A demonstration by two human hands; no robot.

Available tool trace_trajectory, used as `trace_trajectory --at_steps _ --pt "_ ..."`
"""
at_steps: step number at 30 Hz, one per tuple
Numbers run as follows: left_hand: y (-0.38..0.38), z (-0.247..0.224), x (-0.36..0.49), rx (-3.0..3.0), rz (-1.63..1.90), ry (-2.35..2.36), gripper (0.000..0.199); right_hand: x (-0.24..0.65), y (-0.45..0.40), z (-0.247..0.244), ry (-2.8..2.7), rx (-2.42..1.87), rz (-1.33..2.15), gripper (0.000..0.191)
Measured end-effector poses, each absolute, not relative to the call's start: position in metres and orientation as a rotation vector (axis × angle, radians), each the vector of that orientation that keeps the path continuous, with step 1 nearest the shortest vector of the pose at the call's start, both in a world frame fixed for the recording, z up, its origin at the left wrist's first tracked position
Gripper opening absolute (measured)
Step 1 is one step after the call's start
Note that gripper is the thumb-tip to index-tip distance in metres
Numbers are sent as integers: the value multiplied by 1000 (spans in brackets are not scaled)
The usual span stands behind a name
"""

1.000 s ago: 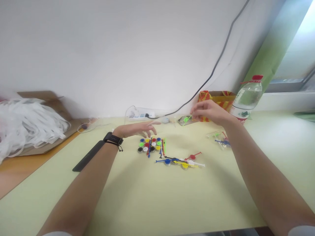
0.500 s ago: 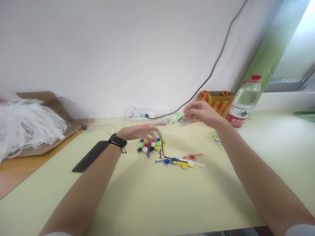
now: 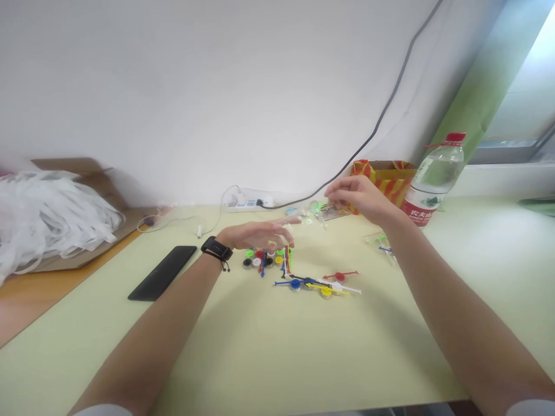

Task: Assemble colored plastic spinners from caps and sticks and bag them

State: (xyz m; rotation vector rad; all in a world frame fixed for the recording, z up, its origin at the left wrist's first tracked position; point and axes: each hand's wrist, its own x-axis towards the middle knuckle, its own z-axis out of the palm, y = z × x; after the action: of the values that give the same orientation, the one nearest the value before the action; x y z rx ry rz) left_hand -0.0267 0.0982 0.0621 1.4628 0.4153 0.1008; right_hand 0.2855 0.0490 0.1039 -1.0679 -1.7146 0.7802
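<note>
My left hand [image 3: 263, 236], with a black watch [image 3: 217, 248] on the wrist, hovers over small round coloured discs [image 3: 257, 262], its fingers stretched and apart, holding nothing visible. Beside the discs stand or lie thin coloured sticks [image 3: 263, 264]. Closer to me lies a cluster of arrow-shaped pieces on round bases, among them a yellow one [image 3: 326, 291], a blue one [image 3: 295, 283] and a red one [image 3: 340, 277]. My right hand [image 3: 350, 193] is raised to the right, fingertips pinched together near clear and green plastic bits [image 3: 314, 214]; what they hold is too small to make out.
A black flat object [image 3: 162, 274] lies left. Behind are a power strip [image 3: 249, 203] and a grey cable [image 3: 377, 124]. A water bottle [image 3: 433, 182] and red-yellow bag [image 3: 388, 179] stand right. A cardboard box [image 3: 110, 188] of white strips sits far left.
My left hand has moved right, away from the black flat object. Clear plastic bits now show between the two hands. My right hand has barely moved.
</note>
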Motion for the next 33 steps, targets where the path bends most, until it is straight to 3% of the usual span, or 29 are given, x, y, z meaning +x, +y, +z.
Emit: trace_trajectory --at_steps 17,29,33 --pt "97 62 -26 1450 188 387 65 294 46 111 -1645 -1036 761 12" --pt "91 54 -15 1326 210 272 84 260 38 109 -1904 -1152 823 27" --pt "90 51 -12 1319 207 257 82 263 34 111 -1896 -1122 842 48"
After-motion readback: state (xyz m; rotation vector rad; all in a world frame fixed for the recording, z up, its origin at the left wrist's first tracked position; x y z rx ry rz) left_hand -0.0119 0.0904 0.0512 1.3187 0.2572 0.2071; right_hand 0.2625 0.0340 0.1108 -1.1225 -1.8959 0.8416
